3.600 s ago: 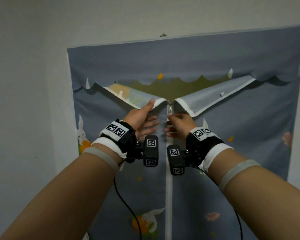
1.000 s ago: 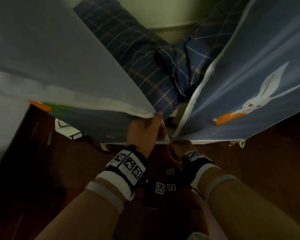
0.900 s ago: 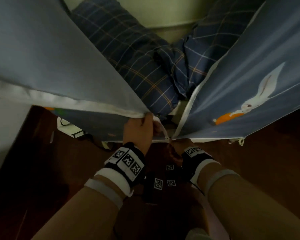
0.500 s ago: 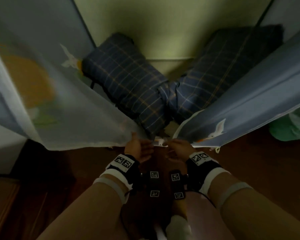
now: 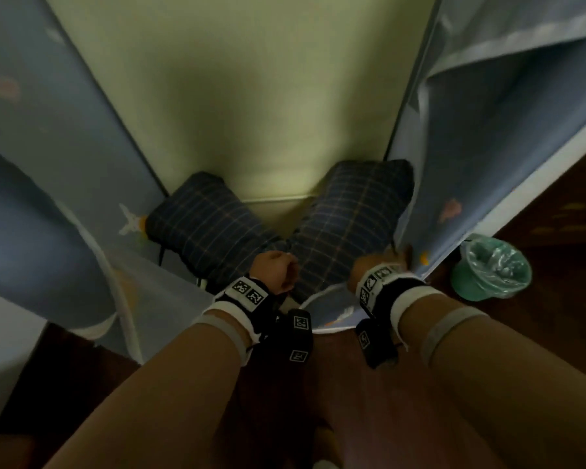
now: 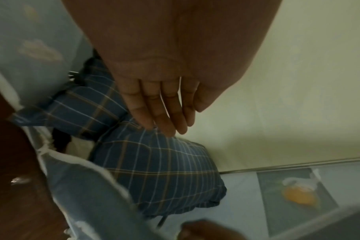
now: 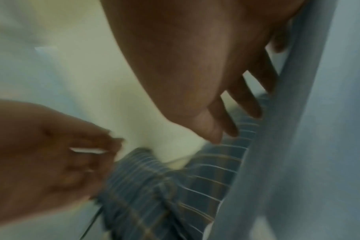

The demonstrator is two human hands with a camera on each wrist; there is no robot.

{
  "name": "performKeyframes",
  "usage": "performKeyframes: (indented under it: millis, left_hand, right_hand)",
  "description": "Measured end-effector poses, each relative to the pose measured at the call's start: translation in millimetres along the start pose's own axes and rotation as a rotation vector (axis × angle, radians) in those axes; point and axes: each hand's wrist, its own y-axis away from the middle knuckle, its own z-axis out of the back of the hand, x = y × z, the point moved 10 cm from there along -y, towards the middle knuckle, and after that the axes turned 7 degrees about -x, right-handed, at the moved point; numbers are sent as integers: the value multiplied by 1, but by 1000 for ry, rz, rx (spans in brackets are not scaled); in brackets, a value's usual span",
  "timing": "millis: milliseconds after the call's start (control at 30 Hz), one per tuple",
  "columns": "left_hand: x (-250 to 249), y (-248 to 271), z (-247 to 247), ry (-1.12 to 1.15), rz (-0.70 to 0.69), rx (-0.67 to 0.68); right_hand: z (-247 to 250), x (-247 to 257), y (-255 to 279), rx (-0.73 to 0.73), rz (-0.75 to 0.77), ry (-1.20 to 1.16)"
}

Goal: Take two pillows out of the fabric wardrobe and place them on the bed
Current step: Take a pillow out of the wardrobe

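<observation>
Looking down from the head view, the fabric wardrobe (image 5: 237, 96) stood open in the middle of the frame, its blue right flap (image 5: 508, 137) pushed aside by the right hand (image 5: 383, 262), though whether that hand's fingers gripped the cloth could not be told there. Two plaid pillows lay on the wardrobe floor at centre frame, forming a V: the left pillow (image 5: 203, 228) ran its long axis toward the upper left, the right pillow (image 5: 356, 214) toward the upper right, near ends meeting by the left hand (image 5: 274, 270). In the left wrist view the left hand (image 6: 166, 104) was open, fingers straight, tips touching a pillow's bunched end. In the blurred right wrist view the right hand (image 7: 226, 91) showed spread, fairly straight fingers against the flap, holding nothing. To do this reach well, I judged each hand should close around a pillow's near end and draw it along its own axis, clear of the flaps.
</observation>
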Motion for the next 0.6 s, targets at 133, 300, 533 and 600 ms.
performKeyframes:
  millis: [133,300,533,600]
  left_hand:
    - [-25,-8,-24,-72,-18,17]
    - [-9,-37,-43,-232,-24,41]
    - [21,-125,-51,-496,-85,106]
    - [28,-159,-49,-556,-123,116]
  right_hand:
    - [-38,-51,15,115,-98,-36]
    - [-54,-49,7,66,-169,-223]
    - [-106,-18,-12,1,-540,-1025]
    - [-123,-15,-13,-49,-650,-1148]
